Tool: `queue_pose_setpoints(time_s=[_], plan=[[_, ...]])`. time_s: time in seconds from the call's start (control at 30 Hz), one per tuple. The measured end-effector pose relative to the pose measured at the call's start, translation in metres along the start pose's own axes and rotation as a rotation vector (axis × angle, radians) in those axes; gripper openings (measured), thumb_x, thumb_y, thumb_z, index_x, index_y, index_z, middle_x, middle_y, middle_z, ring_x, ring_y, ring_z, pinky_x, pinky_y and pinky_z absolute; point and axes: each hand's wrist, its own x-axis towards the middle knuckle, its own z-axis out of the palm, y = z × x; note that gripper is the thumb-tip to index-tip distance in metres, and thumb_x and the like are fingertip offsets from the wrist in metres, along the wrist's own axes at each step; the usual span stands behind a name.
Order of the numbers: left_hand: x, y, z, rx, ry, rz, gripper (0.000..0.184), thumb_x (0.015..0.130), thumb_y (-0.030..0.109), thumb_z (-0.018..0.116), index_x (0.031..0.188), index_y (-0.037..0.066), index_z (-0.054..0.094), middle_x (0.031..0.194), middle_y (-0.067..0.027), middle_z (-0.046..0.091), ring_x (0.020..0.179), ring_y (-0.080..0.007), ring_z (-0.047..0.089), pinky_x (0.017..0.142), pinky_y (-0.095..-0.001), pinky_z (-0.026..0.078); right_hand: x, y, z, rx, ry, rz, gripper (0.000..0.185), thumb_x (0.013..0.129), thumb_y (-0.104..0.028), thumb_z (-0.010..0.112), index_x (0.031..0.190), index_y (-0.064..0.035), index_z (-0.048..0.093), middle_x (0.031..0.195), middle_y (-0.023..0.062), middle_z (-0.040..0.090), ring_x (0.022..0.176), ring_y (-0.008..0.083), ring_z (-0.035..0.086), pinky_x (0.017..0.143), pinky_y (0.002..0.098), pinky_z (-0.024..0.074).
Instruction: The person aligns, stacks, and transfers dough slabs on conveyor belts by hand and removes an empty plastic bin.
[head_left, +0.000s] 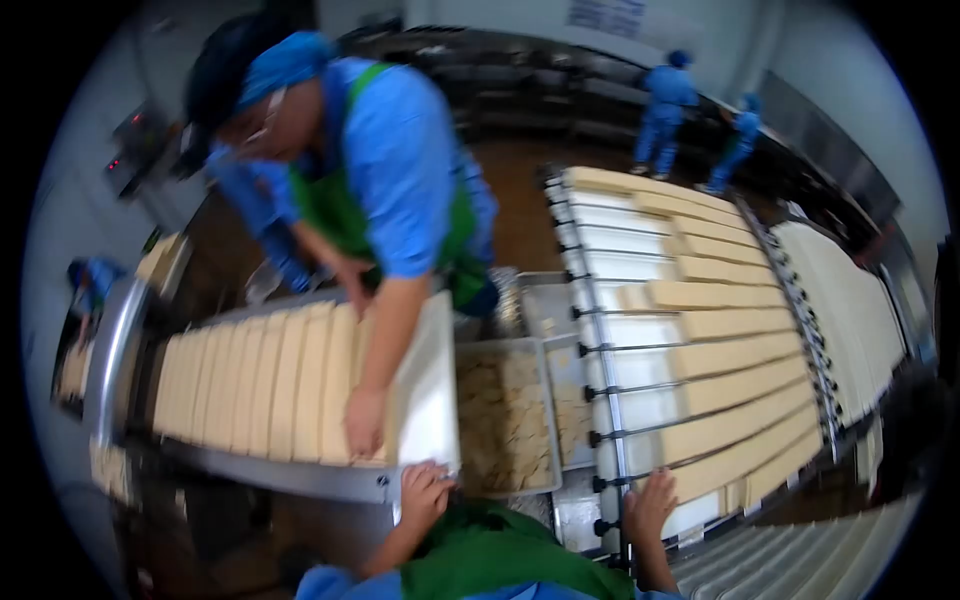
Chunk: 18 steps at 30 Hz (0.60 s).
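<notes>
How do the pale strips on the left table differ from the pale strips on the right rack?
The left strips lie packed side by side, while several right strips have visible gaps between them. The near ends of the left strips line up fairly evenly; the left-hand ends of the right strips are staggered. Both sets are long, flat and pale tan.
</notes>
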Motion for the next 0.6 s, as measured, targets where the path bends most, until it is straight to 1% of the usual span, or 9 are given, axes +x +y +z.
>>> queue_pose_setpoints(time_s=[0.07,0.1,0.17,0.2,0.27,0.3,0.4,0.53,0.6], plan=[[-0.031,0.023,-0.043,0.129,0.008,-0.128,0.020,0.065,0.003,0.067,0.082,0.012,0.067,0.101,-0.0090,0.062,0.101,-0.0320,0.056,0.088,-0.0438,0.041,-0.010,0.000,-0.007,0.005,-0.036,0.035,0.073,0.088,-0.032,0.054,0.143,0.0025,0.020,0.151,0.0242,0.012,0.140,0.0432,0.005,0.108,0.0616,0.0058],[-0.019,0.005,0.033,-0.035,0.200,-0.217,0.019,0.067,0.003,0.065,0.084,0.011,0.067,0.102,-0.0117,0.060,0.101,-0.0339,0.054,0.086,-0.0459,0.041,0.033,0.005,-0.038,-0.119,0.186,0.009,0.073,0.088,-0.033,0.053,0.143,0.0029,0.021,0.151,0.0240,0.013,0.140,0.0429,0.006,0.107,0.0623,0.0056],[-0.031,-0.030,-0.024,0.143,0.272,-0.398,0.020,0.072,0.005,0.063,0.092,0.008,0.065,0.103,-0.0150,0.058,0.100,-0.0370,0.051,0.090,-0.0460,0.038,0.015,-0.049,-0.013,-0.016,0.198,-0.089,0.073,0.087,-0.033,0.052,0.143,0.0028,0.022,0.150,0.0242,0.017,0.139,0.0428,0.010,0.108,0.0593,0.0072],[-0.041,-0.057,-0.049,0.207,0.260,-0.479,0.032,0.076,0.007,0.061,0.108,0.003,0.059,0.113,-0.0191,0.053,0.103,-0.0394,0.048,0.092,-0.0467,0.036,0.008,-0.072,0.002,0.008,0.151,-0.141,0.073,0.087,-0.033,0.052,0.143,0.0028,0.022,0.150,0.0242,0.017,0.139,0.0428,0.010,0.108,0.0593,0.0072],[-0.051,-0.085,-0.066,0.314,0.368,-0.670,0.037,0.079,0.008,0.061,0.114,0.000,0.053,0.116,-0.0228,0.049,0.106,-0.0407,0.046,0.093,-0.0471,0.036,0.006,-0.094,0.012,0.235,0.214,-0.484,0.072,0.086,-0.033,0.053,0.142,0.0021,0.024,0.148,0.0250,0.021,0.138,0.0425,0.014,0.110,0.0542,0.0103],[-0.057,-0.096,-0.070,0.383,0.461,-0.821,0.043,0.081,0.010,0.060,0.120,-0.003,0.047,0.119,-0.0264,0.045,0.108,-0.0420,0.043,0.094,-0.0476,0.035,0.001,-0.109,0.012,0.233,0.199,-0.505,0.072,0.086,-0.033,0.053,0.142,0.0021,0.024,0.148,0.0250,0.021,0.138,0.0425,0.014,0.110,0.0542,0.0103],[-0.091,-0.138,-0.075,0.215,0.418,-0.953,0.053,0.084,0.016,0.062,0.125,-0.007,0.038,0.120,-0.0310,0.037,0.112,-0.0433,0.039,0.096,-0.0468,0.034,-0.016,-0.172,0.005,0.307,0.054,-0.789,0.072,0.082,-0.032,0.057,0.139,0.0017,0.029,0.145,0.0262,0.026,0.134,0.0423,0.023,0.110,0.0503,0.0138],[-0.079,-0.143,-0.074,0.050,0.251,-1.019,0.062,0.082,0.021,0.067,0.126,-0.009,0.036,0.119,-0.0308,0.035,0.109,-0.0449,0.042,0.096,-0.0452,0.037,-0.023,-0.244,0.017,0.365,0.046,-1.014,0.067,0.081,-0.030,0.058,0.134,0.0019,0.034,0.142,0.0259,0.030,0.131,0.0421,0.026,0.108,0.0506,0.0159],[-0.070,-0.133,-0.075,0.015,0.232,-1.016,0.063,0.081,0.022,0.067,0.127,-0.009,0.036,0.119,-0.0310,0.035,0.107,-0.0455,0.044,0.094,-0.0450,0.039,-0.028,-0.290,0.013,0.465,-0.081,-1.149,0.063,0.080,-0.028,0.060,0.130,0.0016,0.038,0.139,0.0249,0.033,0.128,0.0421,0.029,0.106,0.0510,0.0192]])
